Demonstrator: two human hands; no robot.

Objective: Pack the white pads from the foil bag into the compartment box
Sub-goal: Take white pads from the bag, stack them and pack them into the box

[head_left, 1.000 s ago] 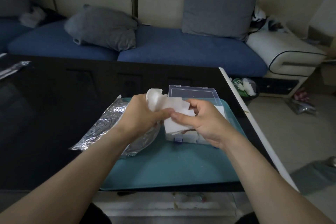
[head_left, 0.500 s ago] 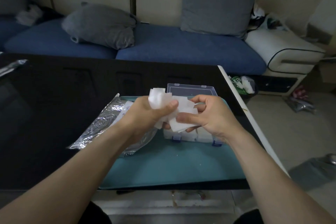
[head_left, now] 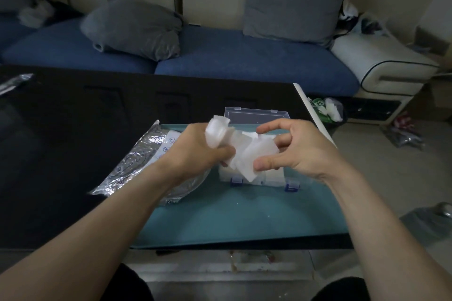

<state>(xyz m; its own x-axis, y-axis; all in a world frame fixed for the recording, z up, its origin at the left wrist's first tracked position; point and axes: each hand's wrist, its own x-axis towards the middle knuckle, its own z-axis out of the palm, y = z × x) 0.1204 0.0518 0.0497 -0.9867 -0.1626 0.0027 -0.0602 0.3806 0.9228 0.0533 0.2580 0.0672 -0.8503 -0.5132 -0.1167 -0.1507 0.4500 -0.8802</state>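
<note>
My left hand (head_left: 195,151) grips a crumpled bunch of white pads (head_left: 217,131) above the teal tray. My right hand (head_left: 303,151) is just to the right. Its thumb lies on the front of one pad (head_left: 254,157) with the lower fingers behind it, and the index finger is lifted clear. Both hands hover over the clear compartment box (head_left: 276,178) with blue latches. Its lid (head_left: 256,116) stands open at the back. The box's inside is mostly hidden by the pads and hands. The silver foil bag (head_left: 137,164) lies flat to the left, partly under my left wrist.
The teal tray (head_left: 232,215) sits on a black glossy table (head_left: 61,142) whose right edge (head_left: 314,117) runs just past the box. Behind the table is a blue sofa (head_left: 244,61) with grey cushions. Clutter lies on the floor at the right.
My right index finger has lifted off the pads and the hand has spread wider. The bunch in my left hand has risen a little. The camera has tilted slightly down.
</note>
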